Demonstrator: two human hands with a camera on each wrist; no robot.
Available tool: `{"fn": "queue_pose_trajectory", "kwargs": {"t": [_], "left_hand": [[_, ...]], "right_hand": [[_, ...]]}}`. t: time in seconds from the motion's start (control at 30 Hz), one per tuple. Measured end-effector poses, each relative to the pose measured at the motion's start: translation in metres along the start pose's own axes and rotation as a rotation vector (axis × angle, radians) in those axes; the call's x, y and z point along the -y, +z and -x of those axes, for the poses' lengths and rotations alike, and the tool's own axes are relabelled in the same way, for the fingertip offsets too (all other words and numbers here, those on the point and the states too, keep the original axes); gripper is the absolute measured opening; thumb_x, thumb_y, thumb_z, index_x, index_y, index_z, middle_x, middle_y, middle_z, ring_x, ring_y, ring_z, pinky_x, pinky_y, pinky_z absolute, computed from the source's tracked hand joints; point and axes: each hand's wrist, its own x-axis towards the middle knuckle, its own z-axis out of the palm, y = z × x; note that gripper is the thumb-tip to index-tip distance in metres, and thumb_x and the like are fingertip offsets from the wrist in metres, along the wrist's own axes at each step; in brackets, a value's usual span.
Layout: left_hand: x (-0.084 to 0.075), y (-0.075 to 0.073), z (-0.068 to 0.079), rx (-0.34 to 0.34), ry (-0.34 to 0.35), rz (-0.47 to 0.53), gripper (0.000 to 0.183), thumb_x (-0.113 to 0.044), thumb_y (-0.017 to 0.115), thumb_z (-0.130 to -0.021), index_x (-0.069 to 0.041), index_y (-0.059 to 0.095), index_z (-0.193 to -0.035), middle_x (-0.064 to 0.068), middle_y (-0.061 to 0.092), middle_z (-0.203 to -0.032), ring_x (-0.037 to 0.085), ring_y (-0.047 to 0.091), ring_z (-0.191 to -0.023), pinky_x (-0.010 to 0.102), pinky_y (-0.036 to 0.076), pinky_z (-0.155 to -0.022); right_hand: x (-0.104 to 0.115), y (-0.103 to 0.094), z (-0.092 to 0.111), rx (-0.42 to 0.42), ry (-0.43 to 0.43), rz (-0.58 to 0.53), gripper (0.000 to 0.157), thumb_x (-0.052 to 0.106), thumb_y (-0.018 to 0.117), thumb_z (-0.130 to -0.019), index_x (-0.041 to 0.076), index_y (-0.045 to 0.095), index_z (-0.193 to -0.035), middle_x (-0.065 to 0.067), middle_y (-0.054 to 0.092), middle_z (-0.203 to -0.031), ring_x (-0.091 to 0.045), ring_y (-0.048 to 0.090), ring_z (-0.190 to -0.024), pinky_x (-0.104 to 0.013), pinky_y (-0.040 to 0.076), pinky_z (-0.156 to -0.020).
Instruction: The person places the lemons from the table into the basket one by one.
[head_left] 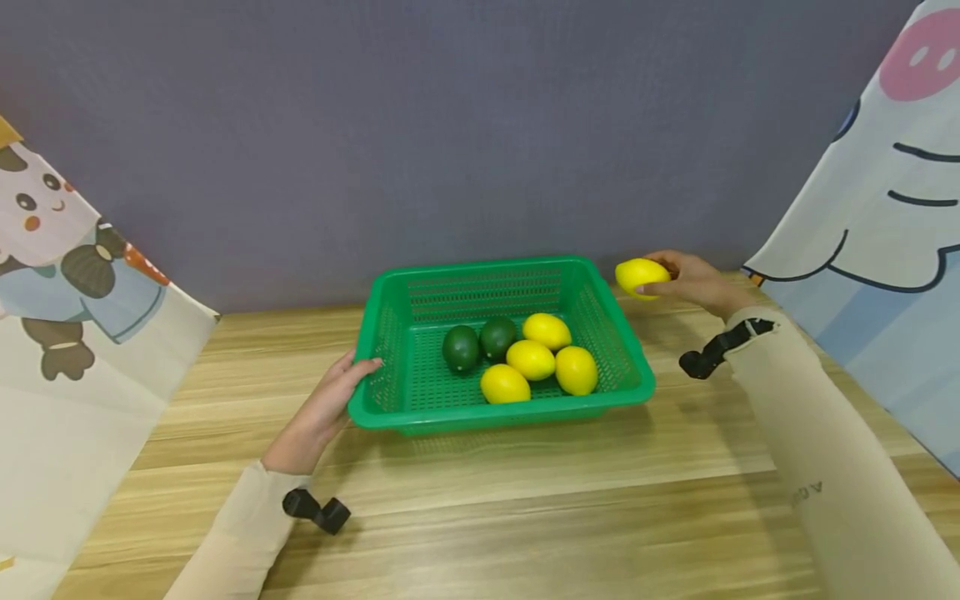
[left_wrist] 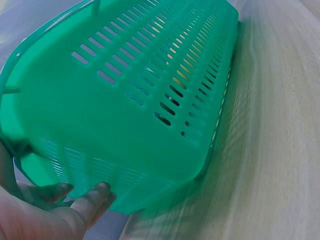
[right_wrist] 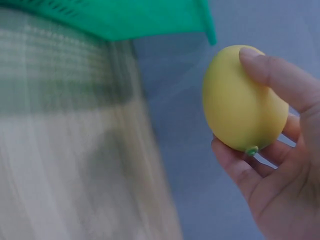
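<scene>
A green plastic basket (head_left: pixel 498 419) with slotted walls stands on the table. Inside it lie several yellow lemons (head_left: pixel 530 360) and two dark green round fruits (head_left: pixel 461 348), whose kind I cannot tell. My left hand (head_left: pixel 333 398) holds the basket's left side, thumb over the rim and fingers against the outer wall, as the left wrist view shows (left_wrist: pixel 65 210). Off the basket's right side, my right hand (head_left: pixel 693 283) grips another lemon (right_wrist: pixel 242 100) between thumb and fingers, above the table. Its green stem end faces my palm side in the right wrist view.
The wood-grain table (head_left: pixel 525 517) extends in front of the basket. A grey upright panel (head_left: pixel 480 133) stands close behind it. Printed cartoon sheets flank the table, one on the left (head_left: pixel 67 333) and one on the right (head_left: pixel 877 225).
</scene>
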Motion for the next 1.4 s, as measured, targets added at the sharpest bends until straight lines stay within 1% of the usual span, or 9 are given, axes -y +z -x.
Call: {"fn": "queue_pose_trajectory", "kwargs": {"t": [0.2,0.3,0.43,0.57,0.7,1.0,1.23,1.4], "left_hand": [[0.000,0.000,0.000,-0.004,-0.001,-0.011,0.056,-0.019,0.040,-0.101,0.006,0.018,-0.146,0.002,0.064,-0.094,0.012,0.066,-0.081,0.026,0.055,-0.073],[0.000,0.000,0.000,-0.009,-0.004,-0.018,0.055,-0.019,0.040,-0.101,0.006,0.019,-0.146,0.001,0.064,-0.094,0.012,0.066,-0.082,0.027,0.055,-0.074],[0.000,-0.001,0.000,-0.009,-0.003,-0.022,0.054,-0.019,0.039,-0.101,0.007,0.020,-0.145,0.001,0.064,-0.095,0.012,0.066,-0.083,0.028,0.055,-0.075],[0.001,-0.001,0.000,-0.007,-0.003,-0.022,0.054,-0.019,0.040,-0.101,0.007,0.020,-0.144,0.002,0.064,-0.095,0.012,0.066,-0.082,0.028,0.055,-0.075],[0.001,0.000,0.001,-0.007,-0.008,-0.025,0.054,-0.019,0.039,-0.101,0.008,0.021,-0.143,0.001,0.064,-0.094,0.012,0.066,-0.082,0.027,0.055,-0.075],[0.000,-0.001,0.001,-0.002,-0.004,-0.022,0.053,-0.019,0.039,-0.101,0.008,0.021,-0.144,0.002,0.064,-0.095,0.012,0.066,-0.083,0.028,0.055,-0.076],[0.000,0.000,0.000,-0.029,-0.011,-0.024,0.054,-0.019,0.040,-0.101,0.007,0.022,-0.144,0.002,0.064,-0.094,0.012,0.066,-0.081,0.026,0.055,-0.074],[0.001,0.001,0.000,-0.029,-0.010,-0.026,0.054,-0.019,0.040,-0.101,0.006,0.021,-0.145,0.001,0.064,-0.094,0.011,0.066,-0.081,0.026,0.055,-0.073]], "right_hand": [[0.024,-0.004,-0.003,0.031,-0.022,-0.014,0.063,0.029,0.065,-0.090,0.004,0.037,-0.140,-0.016,0.046,-0.133,-0.024,0.045,-0.112,-0.037,0.039,-0.094],[0.034,-0.004,-0.005,0.051,-0.035,-0.029,0.064,0.030,0.066,-0.089,0.006,0.036,-0.141,-0.014,0.045,-0.135,-0.024,0.044,-0.114,-0.041,0.038,-0.096],[0.048,-0.002,-0.007,0.064,-0.045,-0.042,0.065,0.032,0.067,-0.088,0.007,0.037,-0.140,-0.012,0.045,-0.135,-0.024,0.045,-0.114,-0.043,0.037,-0.098],[0.060,0.000,-0.010,0.077,-0.063,-0.043,0.062,0.031,0.068,-0.088,0.007,0.040,-0.138,-0.011,0.048,-0.132,-0.023,0.046,-0.114,-0.041,0.037,-0.099],[0.071,0.003,-0.016,0.093,-0.087,-0.035,0.061,0.032,0.068,-0.087,0.008,0.041,-0.137,-0.010,0.050,-0.131,-0.022,0.047,-0.114,-0.041,0.035,-0.100],[0.098,0.014,-0.029,0.128,-0.105,-0.008,0.065,0.037,0.069,-0.085,0.009,0.042,-0.137,-0.009,0.049,-0.132,-0.024,0.047,-0.116,-0.044,0.035,-0.102],[0.115,0.030,-0.039,0.163,-0.142,-0.026,0.058,0.032,0.069,-0.086,0.008,0.045,-0.134,-0.010,0.053,-0.127,-0.024,0.049,-0.110,-0.042,0.038,-0.098],[0.124,0.041,-0.045,0.188,-0.151,-0.014,0.059,0.033,0.069,-0.086,0.009,0.044,-0.135,-0.009,0.052,-0.128,-0.024,0.049,-0.110,-0.041,0.039,-0.097]]}}
